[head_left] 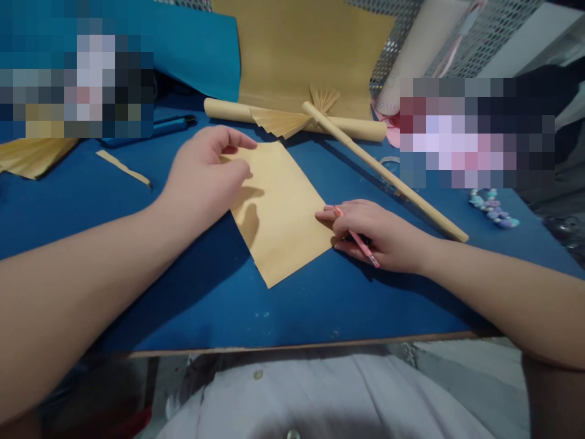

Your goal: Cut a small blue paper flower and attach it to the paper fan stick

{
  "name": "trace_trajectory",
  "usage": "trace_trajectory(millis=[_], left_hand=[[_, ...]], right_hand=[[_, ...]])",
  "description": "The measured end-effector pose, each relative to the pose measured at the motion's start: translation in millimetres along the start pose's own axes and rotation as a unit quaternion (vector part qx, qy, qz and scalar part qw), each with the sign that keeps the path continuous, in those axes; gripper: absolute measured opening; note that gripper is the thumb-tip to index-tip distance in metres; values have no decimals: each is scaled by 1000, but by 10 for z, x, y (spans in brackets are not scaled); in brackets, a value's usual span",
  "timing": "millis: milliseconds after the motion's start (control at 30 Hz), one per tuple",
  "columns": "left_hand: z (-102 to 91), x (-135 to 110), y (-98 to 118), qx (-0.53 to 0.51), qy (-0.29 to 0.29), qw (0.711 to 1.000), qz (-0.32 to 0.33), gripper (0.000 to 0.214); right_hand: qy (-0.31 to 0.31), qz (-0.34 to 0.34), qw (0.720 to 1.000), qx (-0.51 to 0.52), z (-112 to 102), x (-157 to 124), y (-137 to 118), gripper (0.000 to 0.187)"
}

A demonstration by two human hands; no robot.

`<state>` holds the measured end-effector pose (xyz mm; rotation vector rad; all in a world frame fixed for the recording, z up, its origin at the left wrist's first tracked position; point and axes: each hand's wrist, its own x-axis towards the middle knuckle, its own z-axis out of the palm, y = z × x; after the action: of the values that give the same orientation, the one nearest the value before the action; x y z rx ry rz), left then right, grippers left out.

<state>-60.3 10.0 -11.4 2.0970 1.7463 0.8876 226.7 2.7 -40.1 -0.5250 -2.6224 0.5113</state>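
Observation:
A tan sheet of paper (280, 207) lies tilted on the blue table (201, 292). My left hand (205, 174) rests on its upper left corner, fingers curled and pinching the paper's edge. At the sheet's right edge lies my right hand (375, 235), closed around a thin pink pencil (359, 239) whose tip points toward the paper.
Behind the sheet lie a rolled tan paper tube (228, 111), a pleated paper fan (278, 121) and a long thin paper stick (393, 180). A paper strip (123, 167) and a blue pen (171, 125) sit at left, beads (496, 210) at right. The table's front edge (292, 347) is close to me.

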Motion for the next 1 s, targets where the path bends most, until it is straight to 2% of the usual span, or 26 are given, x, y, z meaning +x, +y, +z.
trace_trajectory(millis=[100, 233, 367, 433, 467, 500, 567, 600, 667, 733, 800, 867, 1000], left_hand=[[-23, -37, 45, -3, 33, 999, 20, 29], [-23, -15, 58, 50, 37, 994, 91, 33], [13, 68, -29, 87, -4, 994, 62, 25], [28, 69, -41, 119, -5, 992, 38, 24], [33, 47, -27, 133, 0, 990, 46, 25], [36, 8, 3, 137, 4, 987, 79, 25], [42, -123, 99, 112, -14, 973, 204, 23], [46, -211, 159, 84, -39, 956, 280, 23], [59, -413, 276, 58, -113, 911, 391, 29], [79, -611, 358, 68, -159, 887, 428, 31], [105, -763, 388, 94, -207, 871, 436, 37], [129, -851, 382, 116, -233, 863, 432, 43], [146, -887, 366, 137, -246, 864, 417, 44]], right_hand=[[-2, 4, 1000, 3, 4, 15, -13, 13], [-2, 6, 1000, 7, 2, 23, -28, 8], [-25, 11, 1000, 9, -7, 37, -39, 8], [-31, 11, 999, 9, -11, 43, -43, 8], [-31, 12, 999, 7, -13, 43, -43, 8], [-31, 13, 999, 5, -15, 42, -42, 7], [-28, 12, 1000, 6, -15, 33, -38, 4], [-27, 9, 1000, 11, -13, 27, -36, 2], [-22, 4, 999, 24, -5, 13, -38, 2], [-13, 3, 999, 33, 6, -3, -52, 6], [-9, 10, 999, 33, 13, -20, -80, 9], [-10, 22, 999, 35, 13, -38, -115, 11], [-11, 38, 998, 54, 5, -66, -168, 18]])
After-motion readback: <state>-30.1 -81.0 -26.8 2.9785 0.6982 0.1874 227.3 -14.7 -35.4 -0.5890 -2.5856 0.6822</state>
